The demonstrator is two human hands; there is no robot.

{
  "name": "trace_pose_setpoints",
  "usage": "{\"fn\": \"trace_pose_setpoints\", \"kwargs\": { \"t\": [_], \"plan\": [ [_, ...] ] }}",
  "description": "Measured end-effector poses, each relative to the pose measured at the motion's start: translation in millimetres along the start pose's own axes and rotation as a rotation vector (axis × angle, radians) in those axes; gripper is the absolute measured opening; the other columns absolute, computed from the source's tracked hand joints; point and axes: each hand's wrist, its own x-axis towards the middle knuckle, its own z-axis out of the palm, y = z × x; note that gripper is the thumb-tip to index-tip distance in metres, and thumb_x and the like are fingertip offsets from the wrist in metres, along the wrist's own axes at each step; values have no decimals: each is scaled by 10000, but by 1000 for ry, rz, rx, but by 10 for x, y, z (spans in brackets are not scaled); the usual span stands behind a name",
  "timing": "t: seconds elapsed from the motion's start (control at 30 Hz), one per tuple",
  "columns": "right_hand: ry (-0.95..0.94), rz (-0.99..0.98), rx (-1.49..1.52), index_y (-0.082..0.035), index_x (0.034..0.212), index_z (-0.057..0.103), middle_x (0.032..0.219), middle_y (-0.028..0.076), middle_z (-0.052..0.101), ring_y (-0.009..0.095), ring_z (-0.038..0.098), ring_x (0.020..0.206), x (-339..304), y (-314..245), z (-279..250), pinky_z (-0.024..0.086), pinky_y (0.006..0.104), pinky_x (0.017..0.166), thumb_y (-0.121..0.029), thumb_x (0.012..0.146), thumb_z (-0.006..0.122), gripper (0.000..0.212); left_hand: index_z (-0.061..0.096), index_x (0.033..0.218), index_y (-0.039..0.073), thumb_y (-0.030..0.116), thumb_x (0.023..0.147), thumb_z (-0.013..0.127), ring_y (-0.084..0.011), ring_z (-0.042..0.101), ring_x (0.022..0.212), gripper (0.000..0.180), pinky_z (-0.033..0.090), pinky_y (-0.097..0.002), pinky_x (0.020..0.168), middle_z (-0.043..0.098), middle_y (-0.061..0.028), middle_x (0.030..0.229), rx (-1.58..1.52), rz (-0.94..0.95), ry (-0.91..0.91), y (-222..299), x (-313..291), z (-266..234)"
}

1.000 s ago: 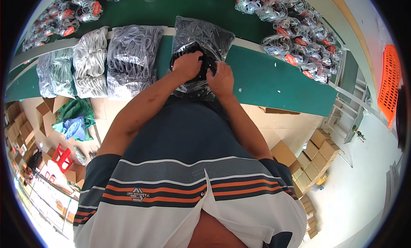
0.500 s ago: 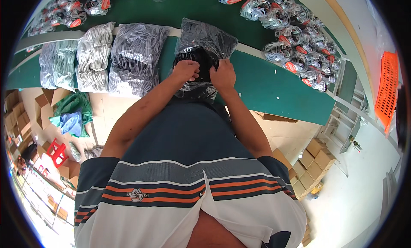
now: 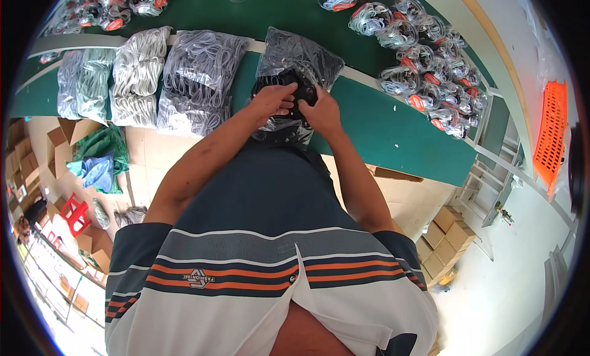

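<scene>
A clear plastic bag (image 3: 307, 51) of black goods lies across the front edge of the green bench, close to my body. Over its middle, a black piece (image 3: 301, 84) is gripped by my right hand (image 3: 322, 114), thumb and fingers closed on it. It looks like a small bundle, but its exact kind is unclear. My left hand (image 3: 274, 102) is on the left side of the same piece, fingers slightly bent and apart, the tips against the dark goods. More black cord-like strands show beneath my hands, partly covered by them.
Left of my hands, bags of bundled grey cables (image 3: 200, 79) and white cables (image 3: 140, 76) overhang the bench (image 3: 393, 131). Coiled clear-wrapped cables with red labels (image 3: 424, 64) are heaped at the right. An orange basket (image 3: 550, 134) hangs far right; cartons (image 3: 448, 236) stand on the floor.
My left hand has shifted slightly right and its fingers have stretched out from a pinch. My right hand is a little lower, and the black piece now stands up between both hands.
</scene>
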Motion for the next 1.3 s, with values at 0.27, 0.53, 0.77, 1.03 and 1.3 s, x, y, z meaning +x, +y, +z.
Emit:
{"fn": "trace_pose_setpoints", "kwargs": {
  "t": [0.27,0.53,0.77,1.03,1.3],
  "plan": [
    [-136,177,816,-8,1108,665,883,65,685,156,619,732,-76,16,14,506,300,649,-181,955,710,235,677,1255,-16,171,1036,669,-234,712,943,288,586,-326,846,730,-145,1083,-280,56,-148,94,-123,41],
    [-147,209,684,-19,1119,646,879,43,650,109,554,652,-199,-92,86,464,274,580,-156,975,711,209,669,1255,-25,95,1044,621,-267,727,954,247,600,-376,871,736,-170,1102,-436,30,-17,80,-111,-45],
    [-257,244,702,-32,1118,629,853,35,629,113,543,625,-261,-187,119,463,261,580,-165,1003,694,187,681,1243,-18,147,1075,597,-263,726,955,250,595,-378,883,742,-154,1094,-385,40,-41,62,-105,-225],
    [-399,255,810,-19,1093,636,844,50,654,131,569,658,-237,-285,61,482,276,625,-251,1040,658,239,710,1165,-6,247,1116,557,-223,704,900,300,573,-353,869,742,-127,1078,-188,-32,-389,162,-427,-200],
    [-107,191,508,20,1093,665,971,109,735,216,631,773,-142,-520,378,519,358,734,-309,1056,631,333,704,1150,11,247,1131,503,-166,636,900,311,501,-293,821,714,-77,1057,-266,192,-28,-133,-512,-235]
  ]
}}
